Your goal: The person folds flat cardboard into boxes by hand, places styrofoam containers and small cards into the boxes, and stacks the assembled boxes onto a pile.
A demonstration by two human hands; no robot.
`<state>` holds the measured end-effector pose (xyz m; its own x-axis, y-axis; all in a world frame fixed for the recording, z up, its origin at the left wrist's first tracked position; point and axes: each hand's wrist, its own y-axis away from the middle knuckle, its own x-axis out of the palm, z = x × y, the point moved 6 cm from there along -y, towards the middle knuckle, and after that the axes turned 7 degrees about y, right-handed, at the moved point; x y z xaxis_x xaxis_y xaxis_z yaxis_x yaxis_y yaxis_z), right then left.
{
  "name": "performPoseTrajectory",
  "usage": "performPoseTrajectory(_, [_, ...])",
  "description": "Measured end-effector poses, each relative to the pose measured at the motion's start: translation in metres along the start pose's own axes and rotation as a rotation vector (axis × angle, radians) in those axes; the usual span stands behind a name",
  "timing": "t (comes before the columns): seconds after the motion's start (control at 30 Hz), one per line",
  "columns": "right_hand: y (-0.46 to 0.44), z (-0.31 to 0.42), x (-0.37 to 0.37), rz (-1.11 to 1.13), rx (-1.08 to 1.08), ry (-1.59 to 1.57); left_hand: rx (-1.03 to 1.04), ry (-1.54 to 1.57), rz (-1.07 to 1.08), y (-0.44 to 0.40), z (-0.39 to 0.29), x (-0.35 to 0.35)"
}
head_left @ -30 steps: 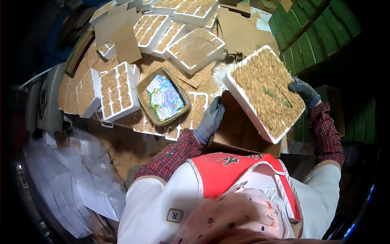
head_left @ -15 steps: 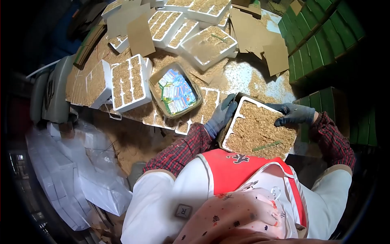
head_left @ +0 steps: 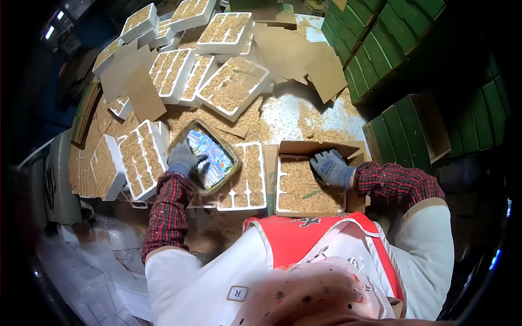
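"Head view: where were the packets (head_left: 217, 160)?"

"In the basket (head_left: 237, 166). They lay in a loose heap, blue and white."

"Which hand was nearer?"

"The left hand (head_left: 186, 158), by a lot. It was over the left side of the basket. Most of the packets lay just to the right of it."

"Did it have hold of one?"

"I can't tell. Its thumb stuck out to the right, away from the rest, but I couldn't see what was under it."

"Which way did the basket lie?"

"On a slant. Its long way went from far left to near right."

"And the right hand (head_left: 333, 168)?"

"That was well apart from the basket, over at the box (head_left: 304, 148). A tray (head_left: 279, 187) sat in there, full of brown bits (head_left: 296, 179). The hand was bent and low on the far right part of the bits. I can't tell if it had a pinch of anything."

"What was the green thing?"

"A strip (head_left: 312, 193). It lay on the bits, on the near side of the right hand."

"What was between the basket and the box?"

"One more tray (head_left: 263, 168), lying flat."
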<state>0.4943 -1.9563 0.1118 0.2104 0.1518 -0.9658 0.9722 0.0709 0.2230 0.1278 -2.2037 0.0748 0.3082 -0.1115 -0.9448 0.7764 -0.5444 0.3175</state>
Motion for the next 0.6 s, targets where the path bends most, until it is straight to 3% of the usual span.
performPoseTrajectory(0.1, [-0.039,-0.026,-0.023,0.115,0.095,-0.705,-0.005,-0.106,0.041,0.014,0.017,0.033])
performPoseTrajectory(0.13, [-0.049,-0.045,-0.068,0.196,0.284,-1.063,0.007,-0.011,-0.040,0.012,0.023,0.039])
performPoseTrajectory(0.17, [-0.067,-0.073,-0.062,0.298,0.439,-1.258,0.018,0.083,-0.120,0.009,0.032,0.048])
performPoseTrajectory(0.2, [-0.098,-0.118,-0.059,-0.097,0.380,-0.858,0.045,0.214,-0.146,0.003,0.040,0.055])
performPoseTrajectory(0.27, [-0.129,-0.202,-0.006,-0.386,0.643,-0.312,0.079,0.354,-0.230,0.018,0.032,0.031])
performPoseTrajectory(0.3, [-0.139,-0.220,0.011,-0.082,0.736,-0.258,0.095,0.384,-0.292,0.023,0.039,0.033])
performPoseTrajectory(0.33, [-0.145,-0.238,0.042,-0.122,0.793,0.033,0.036,0.389,-0.298,0.033,0.034,0.021])
performPoseTrajectory(0.37, [-0.150,-0.251,0.059,0.077,0.863,0.038,-0.010,0.396,-0.302,0.041,0.028,0.009])
performPoseTrajectory(0.43, [-0.155,-0.277,0.107,0.084,0.924,-0.008,-0.099,0.493,-0.271,0.037,0.039,0.016])
performPoseTrajectory(0.5, [-0.165,-0.317,0.174,0.069,0.869,-0.037,-0.022,0.731,-0.277,0.044,0.040,0.016])
performPoseTrajectory(0.6, [-0.155,-0.297,0.144,0.087,0.592,-0.268,-0.005,0.812,-0.185,0.036,0.066,0.048])
